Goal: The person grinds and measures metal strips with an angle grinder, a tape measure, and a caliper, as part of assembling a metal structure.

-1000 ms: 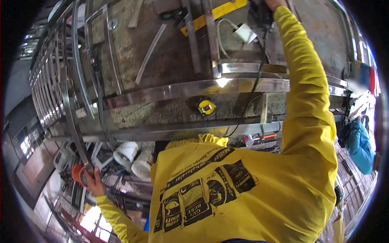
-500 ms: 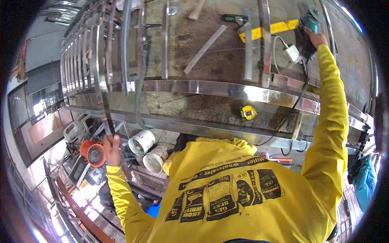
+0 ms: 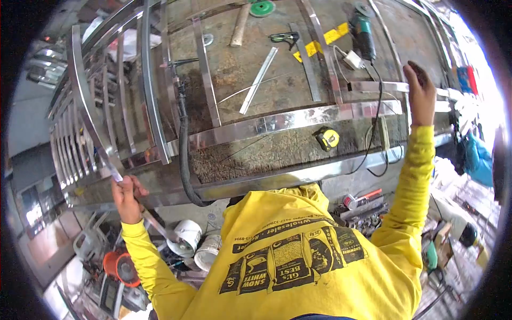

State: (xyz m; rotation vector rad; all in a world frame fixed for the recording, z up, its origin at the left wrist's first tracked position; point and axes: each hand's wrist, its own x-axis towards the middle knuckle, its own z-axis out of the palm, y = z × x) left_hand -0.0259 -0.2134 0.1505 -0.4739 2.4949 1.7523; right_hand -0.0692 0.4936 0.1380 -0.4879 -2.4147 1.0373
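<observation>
My left hand (image 3: 127, 198) is closed around a long square metal tube (image 3: 88, 96), which slants up over the frame and also extends below my grip. My right hand (image 3: 423, 96) hovers at the right of the bench with its fingers apart and nothing in them. Just left of it lies a green and black angle grinder (image 3: 364, 40), its cord trailing over the near edge. A white plug or socket (image 3: 354, 60) sits beside the grinder. Shiny metal bars (image 3: 288, 121) form a frame across the bench, and a yellow tape measure (image 3: 327, 138) rests near its front.
On the bench lie a combination square (image 3: 284, 38), a yellow bar (image 3: 337, 35), a loose metal strip (image 3: 258, 80), a green disc (image 3: 262, 8) and a wooden handle (image 3: 240, 25). A black hose (image 3: 184, 144) hangs over the edge. Buckets (image 3: 188, 234) stand below at left.
My right hand has let go of the angle grinder, which now lies on the bench, and has drawn back. My left hand still grips the tube. The view has shifted.
</observation>
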